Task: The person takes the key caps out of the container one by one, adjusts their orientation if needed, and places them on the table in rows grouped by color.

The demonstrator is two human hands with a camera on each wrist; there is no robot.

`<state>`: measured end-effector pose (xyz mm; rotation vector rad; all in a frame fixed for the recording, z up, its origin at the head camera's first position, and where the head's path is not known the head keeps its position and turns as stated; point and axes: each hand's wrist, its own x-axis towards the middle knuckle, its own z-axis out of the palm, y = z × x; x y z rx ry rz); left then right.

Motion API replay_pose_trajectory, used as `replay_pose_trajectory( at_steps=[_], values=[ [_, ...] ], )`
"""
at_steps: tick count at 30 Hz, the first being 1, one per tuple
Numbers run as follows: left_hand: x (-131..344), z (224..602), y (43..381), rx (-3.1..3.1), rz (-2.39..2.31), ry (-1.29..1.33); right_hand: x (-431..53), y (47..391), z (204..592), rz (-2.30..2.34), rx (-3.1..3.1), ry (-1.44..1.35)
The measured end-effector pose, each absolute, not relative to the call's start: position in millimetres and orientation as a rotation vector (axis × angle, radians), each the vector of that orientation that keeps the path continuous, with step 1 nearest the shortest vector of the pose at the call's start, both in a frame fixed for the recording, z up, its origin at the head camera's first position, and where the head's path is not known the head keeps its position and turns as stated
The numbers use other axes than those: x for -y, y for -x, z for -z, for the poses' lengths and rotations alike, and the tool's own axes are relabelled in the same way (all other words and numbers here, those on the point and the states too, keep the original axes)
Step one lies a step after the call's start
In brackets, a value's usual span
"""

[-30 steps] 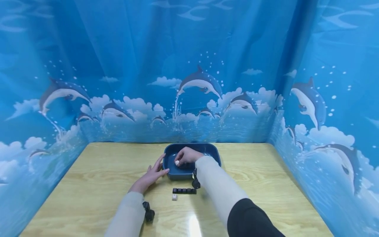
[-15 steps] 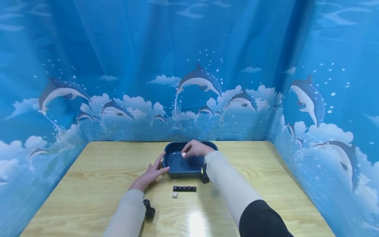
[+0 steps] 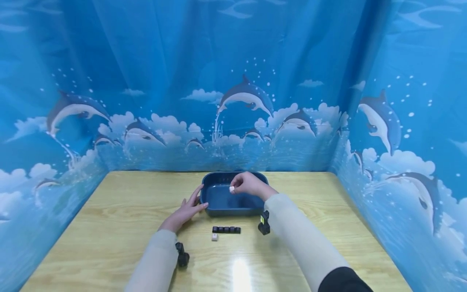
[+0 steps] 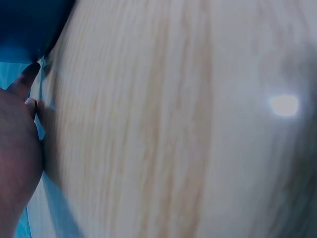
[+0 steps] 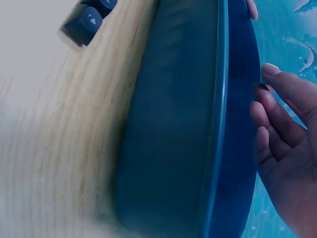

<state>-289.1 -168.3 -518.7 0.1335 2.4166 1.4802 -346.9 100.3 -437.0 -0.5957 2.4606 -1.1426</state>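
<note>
A blue curtain [image 3: 153, 61] printed with leaping dolphins and clouds hangs along the far side and down the left and right of a pale wooden table [image 3: 109, 227]. Two pale sleeves [image 3: 299, 235] reach in from the near side, the right one meeting black cloth further back. At the far middle of the table sits a dark blue dish [image 3: 217, 198]. The left hand [image 3: 187, 211] has its fingers spread apart, resting against the dish's left side, gripping nothing. The right hand [image 3: 251, 184] is over the dish, thumb and fingertips pinched together on a small white key. A small black camera [image 3: 264, 224] is worn at each wrist. Just near of the dish lies a row of five black keys [image 3: 226, 230]. A loose white key [image 3: 214, 237] lies just near of the row's left end. The pinched white key [image 3: 232, 189] is above the dish's inside; its exact height cannot be told.
</note>
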Motion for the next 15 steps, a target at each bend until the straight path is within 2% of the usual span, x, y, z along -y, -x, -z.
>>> replay_pose_trajectory(
  at_steps=[15],
  values=[
    [168.3,518.3,287.9,-2.402,-1.474,-0.099,-97.2,300.8,449.0,1.284,-2.571,0.507]
  ],
)
